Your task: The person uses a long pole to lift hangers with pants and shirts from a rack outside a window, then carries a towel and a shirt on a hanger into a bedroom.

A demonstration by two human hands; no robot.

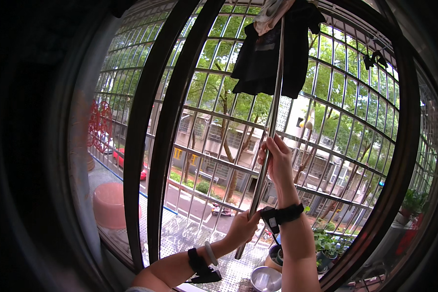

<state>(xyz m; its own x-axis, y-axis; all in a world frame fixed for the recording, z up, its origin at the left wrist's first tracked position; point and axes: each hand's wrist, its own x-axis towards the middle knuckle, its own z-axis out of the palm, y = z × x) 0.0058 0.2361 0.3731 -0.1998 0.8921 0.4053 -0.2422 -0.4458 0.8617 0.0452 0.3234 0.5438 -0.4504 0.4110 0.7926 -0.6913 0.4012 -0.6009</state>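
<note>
A long metal pole [261, 180] slants up through the window opening, and both my hands are closed around it. My left hand [242, 228] grips it low, near its bottom end. Higher up, my right hand [279, 158] is wrapped round the shaft. The pole's upper part passes in front of a black short-sleeved garment [297, 53] hanging at the top. Beside that hangs a pale garment [272, 17], partly cut off by the picture's edge. Whether the pole's tip touches either garment is out of sight.
Dark window frames [168, 131] stand at left and right. Metal security bars [219, 117] close off the far side. On the ledge are a pink basin [109, 204], a metal bowl [266, 279] and potted plants [326, 243]. Red hangers [100, 126] hang at left, a small black item [375, 59] at right.
</note>
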